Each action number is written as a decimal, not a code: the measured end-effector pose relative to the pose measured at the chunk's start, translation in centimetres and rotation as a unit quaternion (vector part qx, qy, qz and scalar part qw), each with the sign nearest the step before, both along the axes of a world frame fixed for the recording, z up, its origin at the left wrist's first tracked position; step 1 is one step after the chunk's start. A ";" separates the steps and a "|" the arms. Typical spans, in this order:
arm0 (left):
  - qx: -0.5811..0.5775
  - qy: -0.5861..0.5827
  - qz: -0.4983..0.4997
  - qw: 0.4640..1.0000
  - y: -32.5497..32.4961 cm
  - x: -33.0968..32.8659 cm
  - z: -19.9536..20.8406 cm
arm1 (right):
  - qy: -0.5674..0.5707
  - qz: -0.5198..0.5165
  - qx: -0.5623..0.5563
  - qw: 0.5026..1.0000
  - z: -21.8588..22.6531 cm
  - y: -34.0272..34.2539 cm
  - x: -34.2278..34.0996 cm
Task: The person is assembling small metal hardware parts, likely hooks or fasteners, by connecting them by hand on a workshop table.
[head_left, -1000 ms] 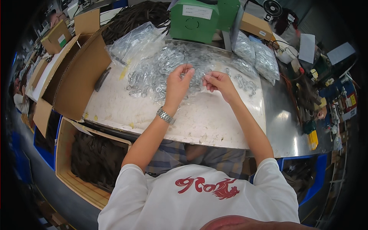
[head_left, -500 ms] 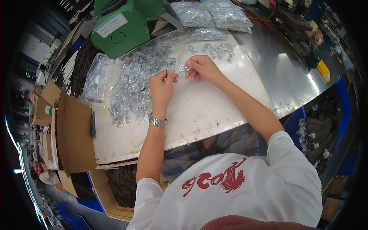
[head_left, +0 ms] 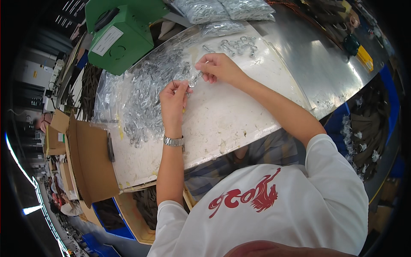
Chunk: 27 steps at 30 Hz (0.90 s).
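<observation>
Between my two hands, above the white board, is a small shiny metal hook with a ring end [head_left: 193,82]. My left hand [head_left: 172,103], closed, pinches its ring end. A thin dark tool pokes up from the same hand, and a bit of yellow shows below the palm; the tool's kind is hidden. My right hand [head_left: 219,69] is closed on the hook's other end, which the fingertips mostly cover. Many similar metal hooks [head_left: 147,92] lie heaped on clear plastic beside my left hand. A smaller group of hooks [head_left: 237,45] lies beyond my right hand.
A green metal machine housing [head_left: 122,40] stands at the far left. Filled clear bags [head_left: 222,12] are stacked at the back. An open cardboard box [head_left: 92,158] abuts the board's left edge. Bare metal tabletop [head_left: 295,51] extends right, with a yellow-and-green object [head_left: 364,58] on it.
The view has turned slightly. The hook has gone from nearly level to slanting, its right end higher. Both hands still grip it and sit a little further left in the picture.
</observation>
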State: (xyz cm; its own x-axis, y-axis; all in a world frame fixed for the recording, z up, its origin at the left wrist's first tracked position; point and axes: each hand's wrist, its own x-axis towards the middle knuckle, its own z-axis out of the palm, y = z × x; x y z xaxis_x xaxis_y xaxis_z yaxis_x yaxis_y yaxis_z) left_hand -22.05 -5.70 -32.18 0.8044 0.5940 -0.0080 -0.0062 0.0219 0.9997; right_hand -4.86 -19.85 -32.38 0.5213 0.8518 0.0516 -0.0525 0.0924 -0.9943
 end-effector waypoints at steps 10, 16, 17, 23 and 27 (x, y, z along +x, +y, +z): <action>-0.019 -0.038 -0.012 0.999 -1.7 0.2 1.0 | 0.007 -0.012 0.018 1.000 -0.8 0.0 0.7; -0.060 -0.006 -0.072 0.996 -1.2 0.2 0.2 | -0.023 0.022 0.065 0.997 -0.9 0.4 0.0; -0.060 -0.006 -0.071 0.996 -1.1 0.2 0.0 | 0.035 0.013 0.078 0.996 -1.0 0.4 0.1; -0.081 -0.054 -0.046 0.994 -1.3 0.3 -0.4 | 0.211 -0.013 0.069 0.975 -0.1 0.5 -0.9; -0.006 -0.053 0.004 0.999 -1.9 0.4 0.0 | 0.128 0.006 0.017 0.992 -0.5 0.4 -1.5</action>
